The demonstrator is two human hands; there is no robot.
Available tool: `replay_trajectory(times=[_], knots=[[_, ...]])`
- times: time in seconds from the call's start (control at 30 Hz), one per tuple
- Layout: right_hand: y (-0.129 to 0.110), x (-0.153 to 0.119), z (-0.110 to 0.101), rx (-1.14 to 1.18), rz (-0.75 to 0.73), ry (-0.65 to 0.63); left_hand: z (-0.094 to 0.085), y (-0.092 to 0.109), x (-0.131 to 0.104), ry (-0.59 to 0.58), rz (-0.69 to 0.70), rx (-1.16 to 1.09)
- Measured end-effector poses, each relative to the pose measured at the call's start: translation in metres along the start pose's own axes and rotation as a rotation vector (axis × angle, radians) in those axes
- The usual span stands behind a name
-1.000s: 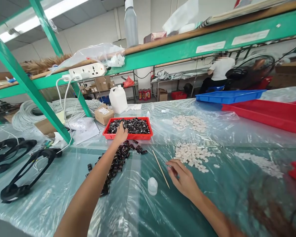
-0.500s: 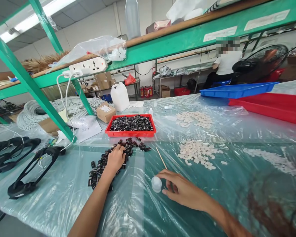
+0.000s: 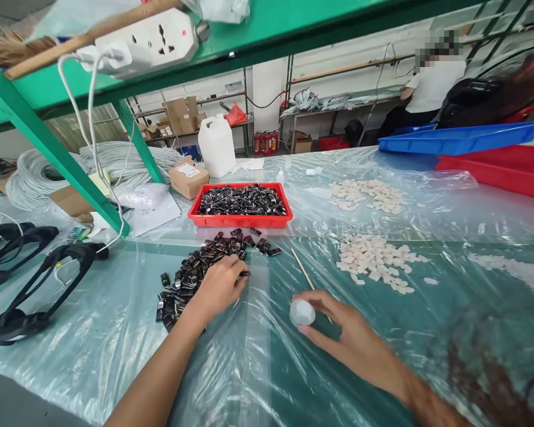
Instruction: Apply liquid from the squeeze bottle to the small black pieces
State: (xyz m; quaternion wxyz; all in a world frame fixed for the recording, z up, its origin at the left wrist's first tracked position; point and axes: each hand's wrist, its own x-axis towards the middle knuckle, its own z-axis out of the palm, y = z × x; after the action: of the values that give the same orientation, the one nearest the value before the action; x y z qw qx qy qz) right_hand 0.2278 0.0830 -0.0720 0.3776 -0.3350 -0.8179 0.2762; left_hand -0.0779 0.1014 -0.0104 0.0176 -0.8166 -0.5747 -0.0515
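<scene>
My left hand (image 3: 222,283) is closed on a small black piece (image 3: 244,273), at the right side of a heap of shiny black pieces (image 3: 191,270). To the right, my right hand (image 3: 338,326) has its thumb and fingers around a small translucent cup (image 3: 302,312). A thin wooden stick (image 3: 302,267) lies beside the cup, partly hidden by that hand. Beyond the heap stands a red tray (image 3: 240,221) full of similar black pieces. A pile of small whitish pieces (image 3: 376,261) lies beyond my right hand.
More whitish pieces (image 3: 365,196) lie farther back. A blue tray (image 3: 463,140) overlaps a red one (image 3: 516,172) at the right. Black strap-like frames (image 3: 44,290) lie at the left by a green post (image 3: 57,154). A white jug (image 3: 216,145) and a seated person (image 3: 436,86) are behind.
My left hand has moved right from the heap with a black piece in its fingers. My right hand has closed around the cup. The view has tilted down.
</scene>
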Motion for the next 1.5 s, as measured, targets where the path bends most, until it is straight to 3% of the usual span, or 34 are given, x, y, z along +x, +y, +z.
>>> replay_trajectory(times=[0.13,0.27,0.47,0.87,1.07,1.27,1.5], knots=[[-0.003,-0.001,-0.009,-0.086,-0.045,0.087,-0.007,0.033,-0.009,0.087,0.264,-0.107],[-0.004,-0.003,-0.014,-0.231,-0.188,0.162,-0.004,0.045,-0.013,0.208,0.366,-0.154],[-0.008,-0.003,-0.01,-0.256,-0.262,0.207,-0.003,0.044,-0.015,0.371,0.402,-0.177],[-0.031,-0.01,-0.019,-0.329,-0.339,0.261,-0.011,0.05,-0.017,0.456,0.422,-0.167],[-0.04,-0.009,-0.022,-0.258,-0.346,0.312,-0.012,0.053,-0.021,0.538,0.441,-0.142],[-0.047,-0.012,-0.032,-0.336,-0.376,0.277,-0.012,0.054,-0.023,0.515,0.451,-0.163],[-0.053,-0.013,-0.035,-0.253,-0.308,0.3,-0.017,0.057,-0.022,0.476,0.465,-0.175]])
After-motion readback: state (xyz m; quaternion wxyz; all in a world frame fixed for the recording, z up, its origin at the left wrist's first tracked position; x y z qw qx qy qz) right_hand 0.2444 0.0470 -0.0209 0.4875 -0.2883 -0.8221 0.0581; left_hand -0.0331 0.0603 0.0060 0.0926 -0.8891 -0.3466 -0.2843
